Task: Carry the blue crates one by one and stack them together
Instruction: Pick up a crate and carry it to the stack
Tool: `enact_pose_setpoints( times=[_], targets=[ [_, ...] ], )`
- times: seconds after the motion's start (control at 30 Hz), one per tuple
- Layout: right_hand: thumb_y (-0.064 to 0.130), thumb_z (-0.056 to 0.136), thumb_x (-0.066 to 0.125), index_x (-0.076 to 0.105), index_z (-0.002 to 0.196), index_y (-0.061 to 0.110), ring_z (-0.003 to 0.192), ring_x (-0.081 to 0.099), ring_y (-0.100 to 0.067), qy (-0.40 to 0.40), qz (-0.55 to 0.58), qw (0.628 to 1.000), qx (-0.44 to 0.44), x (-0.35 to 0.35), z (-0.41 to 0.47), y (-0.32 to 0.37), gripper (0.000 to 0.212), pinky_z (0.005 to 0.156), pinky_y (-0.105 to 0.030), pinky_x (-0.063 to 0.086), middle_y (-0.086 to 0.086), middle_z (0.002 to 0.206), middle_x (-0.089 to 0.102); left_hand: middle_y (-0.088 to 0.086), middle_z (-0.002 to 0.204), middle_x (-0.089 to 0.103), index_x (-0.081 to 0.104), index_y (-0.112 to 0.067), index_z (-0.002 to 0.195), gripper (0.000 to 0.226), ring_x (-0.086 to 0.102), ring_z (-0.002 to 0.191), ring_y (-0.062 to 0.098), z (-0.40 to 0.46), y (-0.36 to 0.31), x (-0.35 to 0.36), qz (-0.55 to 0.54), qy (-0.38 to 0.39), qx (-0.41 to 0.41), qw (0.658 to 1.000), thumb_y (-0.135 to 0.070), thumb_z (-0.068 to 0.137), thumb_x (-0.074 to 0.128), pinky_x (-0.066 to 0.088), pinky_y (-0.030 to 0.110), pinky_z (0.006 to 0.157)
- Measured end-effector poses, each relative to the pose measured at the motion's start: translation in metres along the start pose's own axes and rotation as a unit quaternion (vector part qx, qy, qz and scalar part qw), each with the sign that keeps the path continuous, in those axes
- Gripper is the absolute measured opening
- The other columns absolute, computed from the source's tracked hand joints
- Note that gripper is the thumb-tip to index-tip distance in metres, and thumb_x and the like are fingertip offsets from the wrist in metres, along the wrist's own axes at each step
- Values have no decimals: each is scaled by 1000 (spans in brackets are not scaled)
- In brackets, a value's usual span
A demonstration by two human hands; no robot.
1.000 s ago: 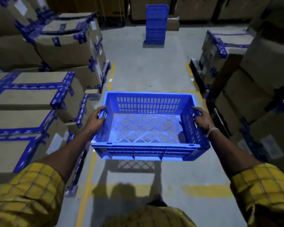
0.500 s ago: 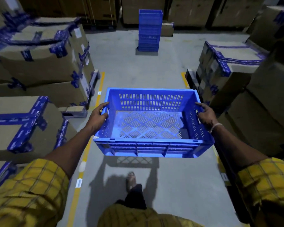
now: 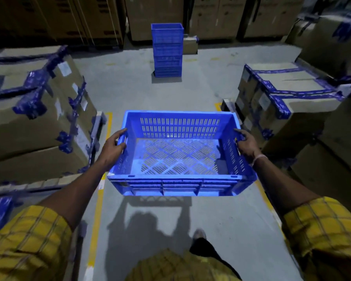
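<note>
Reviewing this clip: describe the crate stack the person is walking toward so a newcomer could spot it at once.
Look down the grey floor aisle between the taped cardboard boxes. At its far end, before the back row of cartons, stands the stack of blue crates. It is the only tall blue column; the other crate is carried.

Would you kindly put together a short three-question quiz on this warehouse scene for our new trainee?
1. True or false: the carried crate has goods in it.
2. Which hands hold it? A) left hand only B) right hand only C) both
3. Fill in: the stack of blue crates stands on the floor at the ___ end of the aisle.

Key: 1 false, its slotted bottom is bare; 2 C, one hand grips each short side; 3 far, straight ahead between the taped cardboard boxes.
</note>
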State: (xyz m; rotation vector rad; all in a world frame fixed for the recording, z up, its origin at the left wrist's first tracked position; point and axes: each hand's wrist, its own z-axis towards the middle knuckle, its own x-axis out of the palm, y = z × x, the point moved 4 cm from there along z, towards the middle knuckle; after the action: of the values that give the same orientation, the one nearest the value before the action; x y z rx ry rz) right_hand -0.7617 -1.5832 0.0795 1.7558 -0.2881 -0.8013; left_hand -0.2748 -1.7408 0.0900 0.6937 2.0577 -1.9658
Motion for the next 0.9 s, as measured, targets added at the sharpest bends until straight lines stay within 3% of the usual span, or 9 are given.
enact_pose_setpoints(
  times=[0.1, 0.2, 0.3, 0.47, 0.63, 0.77, 0.9],
  targets=[
    [-13, 87, 44, 59, 129, 20, 28, 35, -5, -1, 3, 1000, -1, 18, 65, 11, 56, 30, -17, 31, -9, 60, 54, 5, 81, 61, 55, -61, 120, 70, 52, 52, 16, 60, -15, 15, -2, -6, 0, 1000, 2, 88, 52, 45, 34, 55],
    [-16, 86, 41, 59, 130, 17, 28, 34, -5, 5, 20, 1000, -3, 37, 149, 21, 58, 30, -17, 30, -3, 51, 54, 3, 82, 62, 53, -45, 132, 66, 50, 45, 4, 133, -33, 39, -9, -2, 13, 1000, 6, 91, 50, 44, 26, 48],
    [-17, 85, 40, 60, 129, 16, 28, 34, -6, 8, 20, 1000, 3, 53, 228, 36, 59, 31, -17, 29, 1, 46, 53, 1, 87, 63, 52, -39, 140, 65, 55, 54, 12, 206, -47, 60, -10, 4, 10, 1000, 6, 93, 48, 46, 32, 54],
    [-21, 85, 40, 55, 132, 11, 27, 35, -5, 35, 30, 999, -5, 67, 346, 76, 59, 30, -18, 29, 4, 40, 55, 10, 86, 66, 55, -47, 135, 67, 56, 59, 19, 319, -73, 83, -19, -15, -10, 1000, 1, 89, 52, 49, 35, 59],
    [-21, 87, 36, 53, 132, 13, 26, 31, -5, 46, 34, 998, 1, 85, 449, 122, 59, 30, -17, 27, -4, 45, 50, 6, 74, 63, 56, -54, 120, 66, 52, 46, 8, 415, -100, 103, -41, -42, -23, 998, 4, 89, 51, 46, 27, 53],
    [-20, 92, 36, 48, 139, 4, 26, 32, -7, 81, 39, 996, 7, 111, 546, 145, 54, 29, -17, 28, -4, 41, 42, 5, 79, 62, 55, -41, 131, 61, 54, 44, 4, 507, -111, 117, -41, -42, -32, 998, 5, 91, 50, 47, 29, 55],
    [-18, 88, 41, 58, 128, 15, 28, 35, -7, 55, 15, 998, -4, 149, 641, 170, 55, 30, -19, 34, 0, 39, 48, 3, 78, 62, 57, -39, 132, 63, 55, 45, 2, 616, -116, 130, -51, -45, -33, 997, 4, 88, 53, 48, 31, 59]
  ],
)
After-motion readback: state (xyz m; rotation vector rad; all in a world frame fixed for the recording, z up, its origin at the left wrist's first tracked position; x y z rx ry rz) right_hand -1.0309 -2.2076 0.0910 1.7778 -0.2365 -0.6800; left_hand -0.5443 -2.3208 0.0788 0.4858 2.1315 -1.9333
